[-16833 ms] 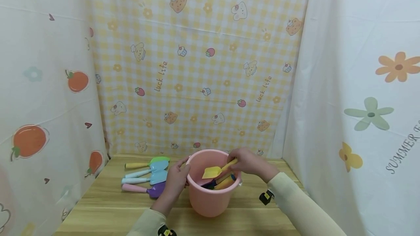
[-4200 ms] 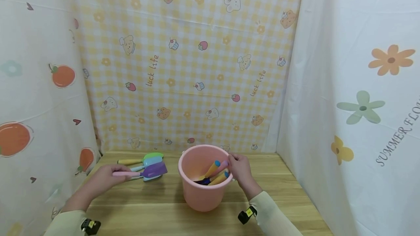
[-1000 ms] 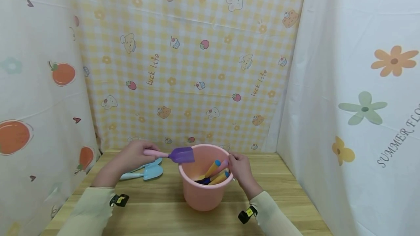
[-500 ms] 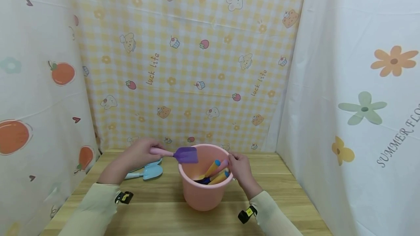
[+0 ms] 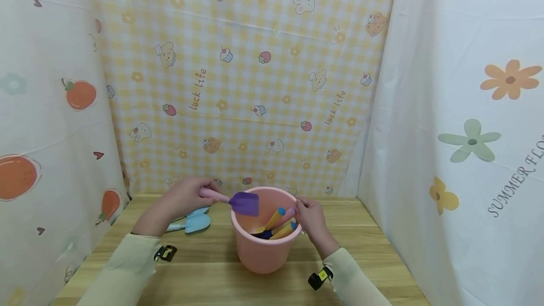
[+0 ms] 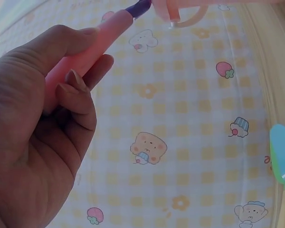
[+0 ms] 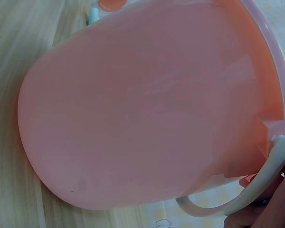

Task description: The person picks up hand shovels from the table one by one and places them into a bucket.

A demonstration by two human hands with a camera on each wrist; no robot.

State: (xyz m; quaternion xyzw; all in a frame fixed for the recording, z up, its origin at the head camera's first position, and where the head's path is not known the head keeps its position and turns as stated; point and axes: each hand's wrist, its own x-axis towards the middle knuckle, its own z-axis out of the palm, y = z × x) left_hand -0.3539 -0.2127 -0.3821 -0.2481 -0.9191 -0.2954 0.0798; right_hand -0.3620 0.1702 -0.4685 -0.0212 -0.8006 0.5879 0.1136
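My left hand [image 5: 187, 197] grips the pink handle [image 6: 104, 40] of a toy shovel [image 5: 245, 203]. Its purple blade hangs over the left rim of a pink bucket [image 5: 265, 256], pointing right. With thumb and fingers, my right hand [image 5: 312, 218] holds the bucket's right rim. Inside the bucket, several toy tools lean to the right. Their orange handles with blue ends [image 5: 275, 218] and one pink handle [image 5: 288, 215] show, above dark blue and yellow parts. In the right wrist view the bucket's white carrying handle [image 7: 256, 187] hangs beside my right fingers.
Two light blue shovels [image 5: 198, 222] lie on the wooden table [image 5: 204, 268] left of the bucket, partly behind my left forearm. A green shovel [image 6: 275, 161] shows beneath the blue in the left wrist view. A checked curtain [image 5: 255, 155] hangs behind, with white curtains on both sides.
My left hand has lifted the purple shovel from the left pile and carried it right, to the bucket's rim. Earlier my right hand held a yellow shovel in the bucket; now it holds the rim.
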